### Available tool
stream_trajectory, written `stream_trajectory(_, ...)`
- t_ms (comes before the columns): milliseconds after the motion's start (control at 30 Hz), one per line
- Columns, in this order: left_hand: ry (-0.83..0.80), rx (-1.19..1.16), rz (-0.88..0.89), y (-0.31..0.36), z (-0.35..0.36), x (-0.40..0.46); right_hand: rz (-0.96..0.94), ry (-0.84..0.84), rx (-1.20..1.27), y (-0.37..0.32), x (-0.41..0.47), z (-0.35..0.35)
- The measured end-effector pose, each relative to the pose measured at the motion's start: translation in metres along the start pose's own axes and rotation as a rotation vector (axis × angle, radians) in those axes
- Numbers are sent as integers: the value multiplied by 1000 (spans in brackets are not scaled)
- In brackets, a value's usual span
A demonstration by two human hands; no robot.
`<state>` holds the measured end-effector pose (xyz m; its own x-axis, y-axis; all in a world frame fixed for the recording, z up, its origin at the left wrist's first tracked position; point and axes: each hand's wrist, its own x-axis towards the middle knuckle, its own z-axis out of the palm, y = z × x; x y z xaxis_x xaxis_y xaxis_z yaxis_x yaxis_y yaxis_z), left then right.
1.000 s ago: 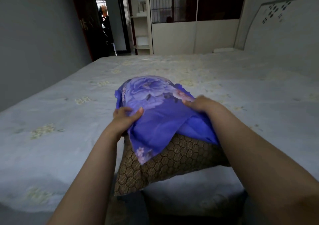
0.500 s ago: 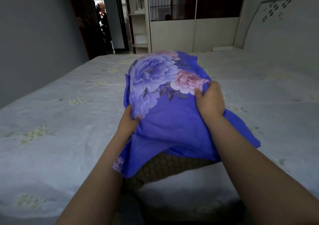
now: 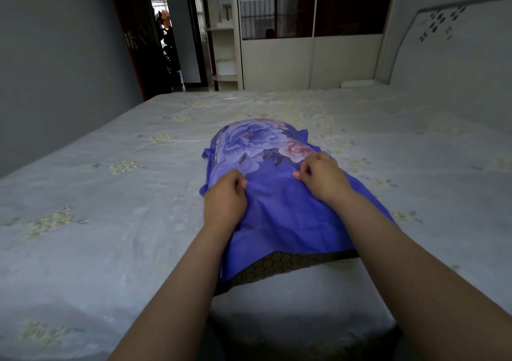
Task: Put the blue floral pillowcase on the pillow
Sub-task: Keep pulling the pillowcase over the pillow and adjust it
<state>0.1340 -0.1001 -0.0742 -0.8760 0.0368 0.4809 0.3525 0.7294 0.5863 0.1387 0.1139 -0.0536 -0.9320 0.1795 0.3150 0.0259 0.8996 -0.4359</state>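
The blue floral pillowcase [image 3: 279,205] covers most of the pillow, which lies flat on the bed in front of me. Only the near end of the brown honeycomb-patterned pillow [image 3: 279,263] sticks out below the case's open hem. My left hand [image 3: 225,197] pinches the fabric on the left side of the case. On the right side my right hand [image 3: 321,173] grips the cloth just below the pink flower print. Both hands rest on top of the covered pillow.
The bed [image 3: 110,208] has a pale sheet with small yellow flower prints and spreads wide on all sides. A white headboard [image 3: 443,42] rises at the right. A wardrobe [image 3: 313,42] and a dark doorway [image 3: 166,42] stand beyond the far edge.
The pillow, held up half a second ago, has come down flat on the bed. The case has slid further over it, so less brown pillow shows. Both hands shifted toward me on the fabric.
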Motion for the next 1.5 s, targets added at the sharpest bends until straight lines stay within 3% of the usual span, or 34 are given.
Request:
stream_trajectory(100, 139, -184, -6, 16, -14, 8, -177, 252, 32, -8, -11, -3)
stream_trajectory(167, 98, -260, 22, 26, -12, 14, -207, 294, 36, -15, -15, -5)
stream_trajectory(300, -148, -53, 75, 25, 8, 20, -212, 345, 31, -33, -17, -16)
stream_trajectory(367, -151, 105, 124, 18, 18, 21, -225, 354, 80, -43, -16, -20)
stream_trajectory(500, 153, 138, 221, 20, 15, 24, -224, 69, 197, -56, -13, -10)
stream_trajectory(600, 163, -10, 56, 33, 10, 23, -202, -231, 251, -48, -8, -15)
stream_trajectory(667, 61, -267, -26, 44, 15, 17, -218, -307, 29, -35, -1, -17)
stream_trajectory(733, -54, -452, -24, 47, 23, 10, -178, -153, -179, -26, -1, -11)
stream_trajectory(800, -202, -508, 17, 41, 24, 6, -203, 141, -245, -21, -5, 5)
stream_trajectory(900, -305, -218, 69, 20, 30, 5, -274, 374, -171, -22, -16, 24)
stream_trajectory(1000, 68, 269, 131, 11, 43, -2, -270, 344, -79, -34, -30, 28)
stream_trajectory(1100, 257, 302, 309, -1, 59, -5, -258, 240, 54, -31, -46, 39)
stream_trajectory(1167, 232, 185, 411, -7, 66, -9, -250, 204, 89, -20, -51, 43)
stream_trajectory(1300, 226, -24, 391, 1, 66, -20, -264, 201, 174, -1, -53, 50)
stream_trajectory(1500, 196, -60, 343, 9, 64, -32, -353, 539, -53, 6, -53, 58)
